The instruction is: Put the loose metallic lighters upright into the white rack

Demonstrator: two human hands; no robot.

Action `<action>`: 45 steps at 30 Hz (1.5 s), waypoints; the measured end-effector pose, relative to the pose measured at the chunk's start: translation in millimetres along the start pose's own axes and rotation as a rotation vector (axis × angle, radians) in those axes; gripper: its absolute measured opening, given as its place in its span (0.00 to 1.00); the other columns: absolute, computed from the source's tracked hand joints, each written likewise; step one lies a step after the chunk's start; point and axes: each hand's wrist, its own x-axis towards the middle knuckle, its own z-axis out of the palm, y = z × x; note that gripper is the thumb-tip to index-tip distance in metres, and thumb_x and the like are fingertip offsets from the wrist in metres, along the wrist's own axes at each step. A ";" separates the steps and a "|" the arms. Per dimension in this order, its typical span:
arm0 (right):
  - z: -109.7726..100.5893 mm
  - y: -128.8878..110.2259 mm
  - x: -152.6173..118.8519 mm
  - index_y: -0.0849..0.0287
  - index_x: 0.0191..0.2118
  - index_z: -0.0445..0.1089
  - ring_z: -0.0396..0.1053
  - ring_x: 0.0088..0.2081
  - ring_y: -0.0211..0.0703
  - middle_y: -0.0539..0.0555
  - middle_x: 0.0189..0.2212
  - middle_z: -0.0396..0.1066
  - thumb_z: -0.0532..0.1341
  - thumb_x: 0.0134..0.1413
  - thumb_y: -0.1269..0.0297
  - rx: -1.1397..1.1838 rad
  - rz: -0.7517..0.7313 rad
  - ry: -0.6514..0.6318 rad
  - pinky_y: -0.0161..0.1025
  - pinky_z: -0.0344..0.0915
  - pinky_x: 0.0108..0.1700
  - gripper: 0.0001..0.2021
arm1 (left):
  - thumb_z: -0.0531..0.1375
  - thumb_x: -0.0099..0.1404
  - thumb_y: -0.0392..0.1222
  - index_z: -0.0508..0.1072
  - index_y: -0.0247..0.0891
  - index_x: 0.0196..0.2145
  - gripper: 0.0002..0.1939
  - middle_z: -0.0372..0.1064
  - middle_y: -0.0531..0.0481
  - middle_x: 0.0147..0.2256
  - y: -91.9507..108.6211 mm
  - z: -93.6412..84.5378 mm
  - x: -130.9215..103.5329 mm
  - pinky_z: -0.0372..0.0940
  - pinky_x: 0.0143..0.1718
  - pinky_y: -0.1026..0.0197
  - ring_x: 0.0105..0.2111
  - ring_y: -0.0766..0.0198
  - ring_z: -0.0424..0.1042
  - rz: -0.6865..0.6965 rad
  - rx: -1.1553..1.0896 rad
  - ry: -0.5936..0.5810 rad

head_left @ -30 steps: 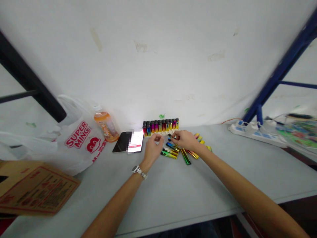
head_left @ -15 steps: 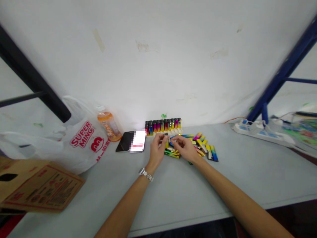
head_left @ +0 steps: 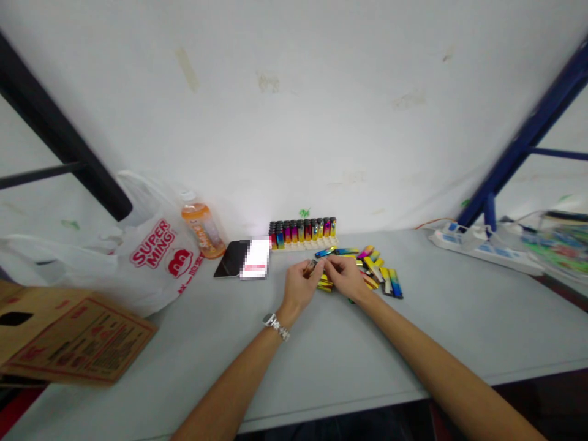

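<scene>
My left hand point(head_left: 301, 283), with a silver watch on the wrist, is closed around a small lighter whose dark top point(head_left: 313, 263) shows between the fingers. My right hand point(head_left: 343, 275) meets it at the fingertips, pinched; what it grips, if anything, is hidden. Behind the hands, several shiny coloured lighters point(head_left: 301, 231) stand upright in rows in a pale holder point(head_left: 307, 246). Loose lighters point(head_left: 391, 283) lie in a pile under and to the right of my right hand.
Left of the holder lie a dark device point(head_left: 229, 260) and a blurred-out screen. Farther left are an orange drink bottle point(head_left: 204, 231), a white plastic bag point(head_left: 156, 269) and a cardboard box point(head_left: 87, 343). A white power strip point(head_left: 487, 250) lies at the right.
My left hand has moved right and now meets the fingertips of my right hand. The lighter in it has tilted and is more covered by the fingers.
</scene>
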 end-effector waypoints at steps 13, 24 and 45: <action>0.5 -2.6 0.1 0.59 0.20 0.60 0.52 0.21 0.34 0.46 0.17 0.55 0.52 0.63 0.52 -0.029 0.012 0.004 0.35 0.49 0.25 0.23 | 0.54 0.62 0.49 0.56 0.39 0.17 0.20 0.50 0.59 0.16 -3.1 1.8 4.6 0.46 0.22 0.65 0.19 0.71 0.50 0.010 0.091 0.062; 0.5 -2.6 -0.7 0.59 0.20 0.60 0.52 0.21 0.34 0.46 0.17 0.55 0.52 0.63 0.53 -0.013 0.026 -0.006 0.34 0.49 0.25 0.23 | 0.57 0.62 0.56 0.54 0.39 0.18 0.25 0.47 0.58 0.18 4.3 -1.3 -0.1 0.43 0.22 0.64 0.20 0.72 0.47 0.014 0.029 0.048; -0.3 -5.0 -0.7 0.60 0.21 0.65 0.54 0.21 0.35 0.47 0.16 0.57 0.52 0.63 0.51 -0.027 0.016 -0.030 0.34 0.50 0.25 0.24 | 0.55 0.61 0.48 0.57 0.38 0.17 0.19 0.52 0.58 0.16 -0.8 0.6 3.9 0.46 0.22 0.65 0.19 0.71 0.51 -0.015 0.069 0.068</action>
